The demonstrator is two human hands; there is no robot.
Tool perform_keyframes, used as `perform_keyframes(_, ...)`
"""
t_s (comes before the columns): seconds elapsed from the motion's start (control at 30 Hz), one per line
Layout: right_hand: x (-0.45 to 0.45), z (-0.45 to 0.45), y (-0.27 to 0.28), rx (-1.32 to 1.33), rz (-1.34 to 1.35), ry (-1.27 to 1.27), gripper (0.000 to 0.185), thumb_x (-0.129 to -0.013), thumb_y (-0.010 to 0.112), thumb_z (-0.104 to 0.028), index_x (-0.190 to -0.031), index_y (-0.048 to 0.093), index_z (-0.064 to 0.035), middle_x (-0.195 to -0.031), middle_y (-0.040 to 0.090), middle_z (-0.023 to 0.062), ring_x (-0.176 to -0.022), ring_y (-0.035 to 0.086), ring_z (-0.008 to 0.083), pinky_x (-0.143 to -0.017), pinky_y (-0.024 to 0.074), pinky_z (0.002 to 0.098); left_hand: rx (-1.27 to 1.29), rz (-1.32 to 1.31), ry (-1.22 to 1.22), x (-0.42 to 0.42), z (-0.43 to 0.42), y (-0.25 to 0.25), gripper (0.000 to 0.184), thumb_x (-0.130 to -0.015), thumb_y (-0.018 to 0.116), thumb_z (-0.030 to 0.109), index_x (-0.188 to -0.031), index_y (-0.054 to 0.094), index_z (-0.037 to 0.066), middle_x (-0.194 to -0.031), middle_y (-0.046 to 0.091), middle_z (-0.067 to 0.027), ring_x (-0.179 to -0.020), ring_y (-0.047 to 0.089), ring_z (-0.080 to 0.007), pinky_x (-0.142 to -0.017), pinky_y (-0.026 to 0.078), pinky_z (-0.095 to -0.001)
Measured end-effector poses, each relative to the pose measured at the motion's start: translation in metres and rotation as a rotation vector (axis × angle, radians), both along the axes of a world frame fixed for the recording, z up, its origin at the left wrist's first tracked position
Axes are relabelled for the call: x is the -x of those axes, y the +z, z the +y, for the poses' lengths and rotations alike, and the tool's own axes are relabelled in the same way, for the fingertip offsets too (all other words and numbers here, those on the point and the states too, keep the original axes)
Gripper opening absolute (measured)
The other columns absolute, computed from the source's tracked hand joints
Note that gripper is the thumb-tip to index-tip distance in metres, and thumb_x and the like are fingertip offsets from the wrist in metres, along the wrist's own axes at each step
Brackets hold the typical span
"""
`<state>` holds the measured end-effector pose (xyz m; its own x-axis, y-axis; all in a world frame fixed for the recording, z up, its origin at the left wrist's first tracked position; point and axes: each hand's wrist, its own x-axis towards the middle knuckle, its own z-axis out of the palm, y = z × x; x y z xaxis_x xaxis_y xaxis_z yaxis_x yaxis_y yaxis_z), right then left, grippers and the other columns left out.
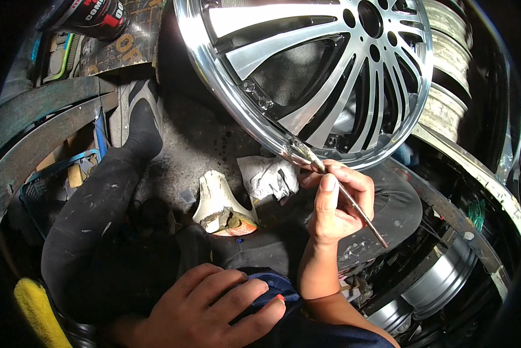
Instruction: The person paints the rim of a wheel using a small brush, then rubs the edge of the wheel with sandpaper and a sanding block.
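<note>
My right hand [343,200] pinches a thin brush [353,207], its tip at the lower rim of a large polished wheel [324,124] with silver and black spokes. My left hand [217,307] rests near my lap at the bottom, fingers spread and slightly bent, holding nothing. A small orange-red bit [280,297] shows by its fingertips. Between my legs stands a cut white plastic container [217,200] with dried grey and orange matter inside. A crumpled white cloth [267,177] lies beside it, below the wheel rim.
Stacked wheels [443,75] stand at the right behind the rim. More silver wheels [440,278] lie lower right behind a metal bar. A dark can [101,20] sits on a board at upper left. A blue basket [40,194] and yellow cloth [39,310] are at the left.
</note>
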<state>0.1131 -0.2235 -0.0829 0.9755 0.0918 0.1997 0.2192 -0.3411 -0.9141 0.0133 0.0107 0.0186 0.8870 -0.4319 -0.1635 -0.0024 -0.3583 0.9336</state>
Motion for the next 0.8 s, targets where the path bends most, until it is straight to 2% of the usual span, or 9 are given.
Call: perform_keyframes(0.8,0.0007,-0.0027,-0.0011,-0.010,-0.001,0.012,0.017,-0.093,0.073,0.005,-0.107,0.063,0.0055,-0.095,0.074,0.0208,-0.073,0.076,0.0210,-0.068,0.0640,0.0326,-0.011,-0.019,-0.007,-0.0004,0.0004,-0.0006,0.033,-0.090,0.079,0.027,-0.122,0.071,0.024,-0.118,0.062,-0.0033,-0.103,0.065,-0.0205,-0.089,0.055,-0.0391)
